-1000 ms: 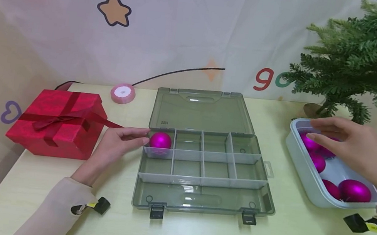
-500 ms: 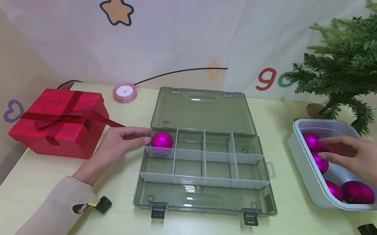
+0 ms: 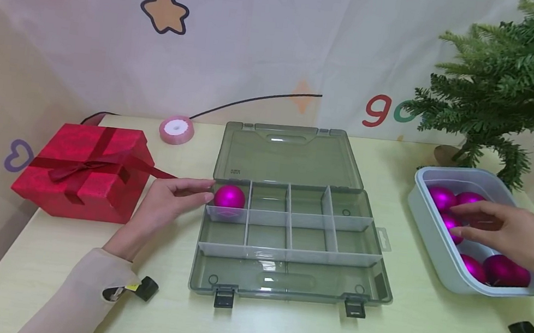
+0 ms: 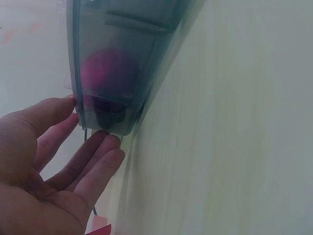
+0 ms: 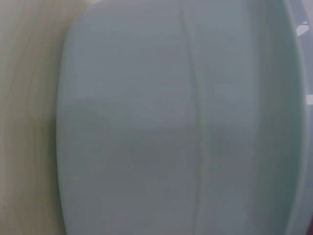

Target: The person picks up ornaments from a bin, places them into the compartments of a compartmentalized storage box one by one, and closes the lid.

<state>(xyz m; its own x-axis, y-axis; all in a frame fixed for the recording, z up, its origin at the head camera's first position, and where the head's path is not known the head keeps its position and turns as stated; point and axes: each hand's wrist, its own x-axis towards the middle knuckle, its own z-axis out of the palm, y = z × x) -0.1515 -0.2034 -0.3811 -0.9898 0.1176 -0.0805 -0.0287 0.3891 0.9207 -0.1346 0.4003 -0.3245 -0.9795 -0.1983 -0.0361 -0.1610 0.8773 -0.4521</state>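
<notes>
In the head view my left hand (image 3: 162,204) rests its fingertips at the left edge of a translucent grey-green compartment box (image 3: 293,256). A magenta bauble (image 3: 229,199) sits in its back left compartment; in the left wrist view this bauble (image 4: 110,73) shows through the box wall, apart from my left hand (image 4: 58,166). My right hand (image 3: 511,233) reaches into a pale blue tub (image 3: 428,245), thumb and fingers apart. Its fingertips are right beside a magenta bauble (image 3: 449,223); contact is unclear. The right wrist view shows the tub's outer wall (image 5: 132,117), with the hand out of sight.
Other magenta baubles (image 3: 507,272) lie in the tub. A small artificial tree (image 3: 517,96) stands behind it. At the left are a red gift box (image 3: 84,167) and a pink ribbon roll (image 3: 176,130). The compartment box's lid (image 3: 292,155) lies back toward the wall.
My right hand has moved down and forward to the right, deeper into the tub beside the baubles. My left hand stays at the box's edge. The bauble in the compartment has not moved.
</notes>
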